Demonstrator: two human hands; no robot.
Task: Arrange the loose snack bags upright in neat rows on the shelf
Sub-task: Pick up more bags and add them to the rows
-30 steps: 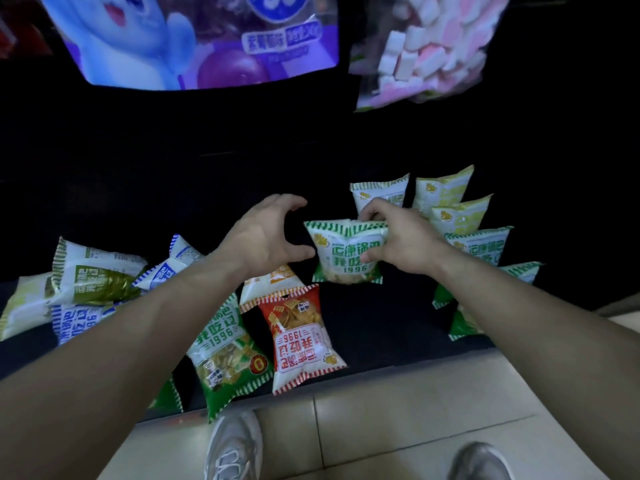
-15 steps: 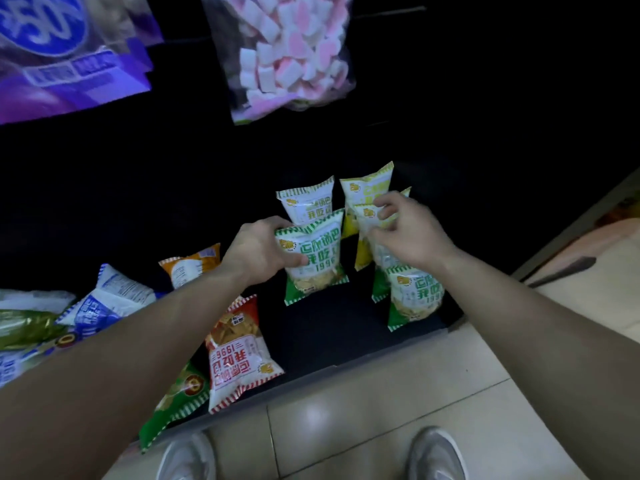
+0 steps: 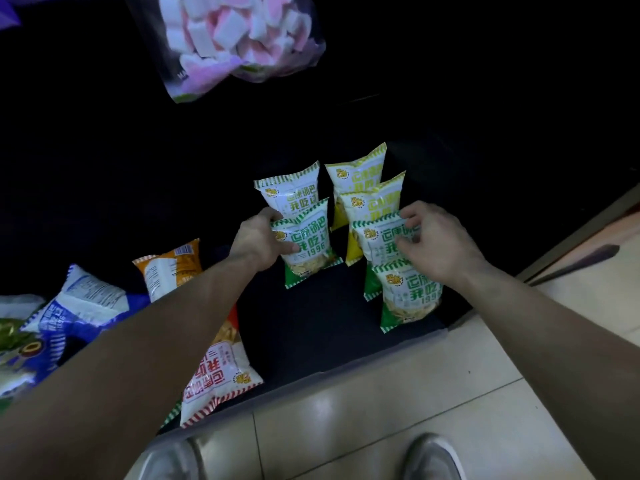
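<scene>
On the dark shelf (image 3: 311, 327) two rows of small snack bags stand upright. My left hand (image 3: 258, 242) grips the left edge of a green bag (image 3: 310, 244), the front one of the left row, with a pale bag (image 3: 291, 188) behind it. My right hand (image 3: 433, 244) rests with fingers spread on a green bag (image 3: 375, 237) in the right row. A further green bag (image 3: 408, 296) stands in front of it and two yellow bags (image 3: 360, 171) (image 3: 377, 199) behind. Loose bags lie flat at left: red (image 3: 221, 372), orange (image 3: 169, 268), blue (image 3: 86, 303).
A clear bag of pink and white marshmallows (image 3: 228, 36) hangs above the shelf. The shelf's front edge meets a pale tiled floor (image 3: 381, 410), where my two shoes (image 3: 429, 459) show. More loose bags (image 3: 14, 341) pile at the far left edge.
The green bag, held by my right hand a second ago, now stands in the left row with my left hand on it. My right hand moved onto the right row.
</scene>
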